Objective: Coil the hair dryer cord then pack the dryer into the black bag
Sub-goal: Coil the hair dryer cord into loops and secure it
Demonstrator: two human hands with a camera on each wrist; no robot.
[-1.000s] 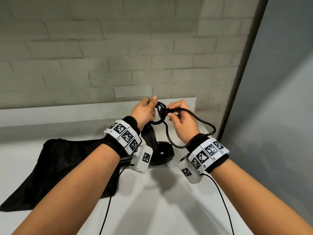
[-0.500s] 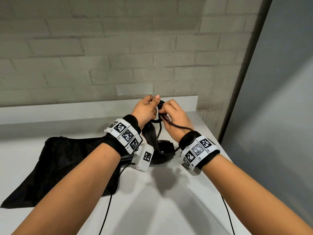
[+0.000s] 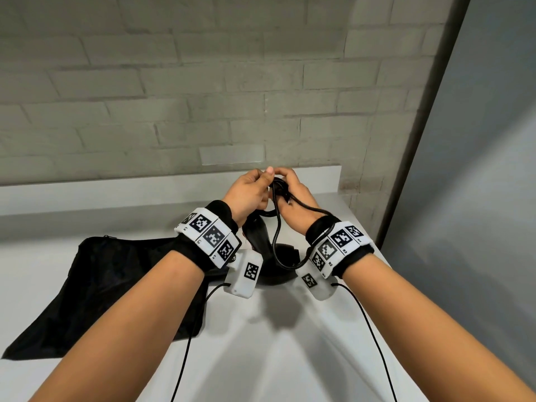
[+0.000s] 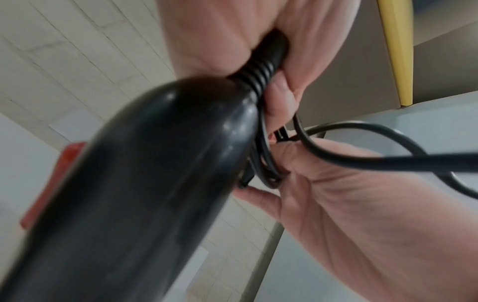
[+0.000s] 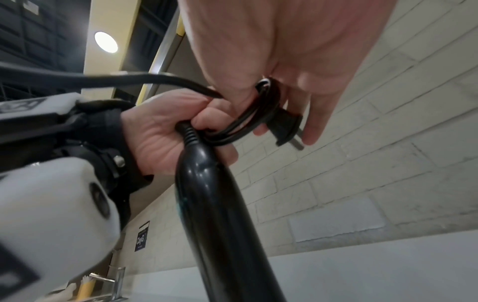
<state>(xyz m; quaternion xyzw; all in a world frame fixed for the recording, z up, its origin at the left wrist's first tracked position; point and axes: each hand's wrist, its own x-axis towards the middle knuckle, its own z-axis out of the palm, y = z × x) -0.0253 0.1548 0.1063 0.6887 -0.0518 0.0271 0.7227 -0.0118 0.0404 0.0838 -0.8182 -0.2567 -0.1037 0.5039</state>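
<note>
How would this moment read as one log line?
step: coiling cord | left hand: grips dryer handle top | right hand: holds loops | black bag: on counter

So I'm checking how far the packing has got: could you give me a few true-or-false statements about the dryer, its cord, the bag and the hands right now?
1. The glossy black hair dryer is already inside the flat black fabric bag. False: it is outside the bag, held up by its handle beside it.
2. The left hand grips the handle end where the ribbed cord collar comes out. True.
3. The thin black power cord is fully coiled. False: a loose loop hangs down between the wrists.
4. The right hand holds cord loops, with the black plug by its fingers. True.
5. The bag hangs from the left wrist. False: it lies on the white counter.
</note>
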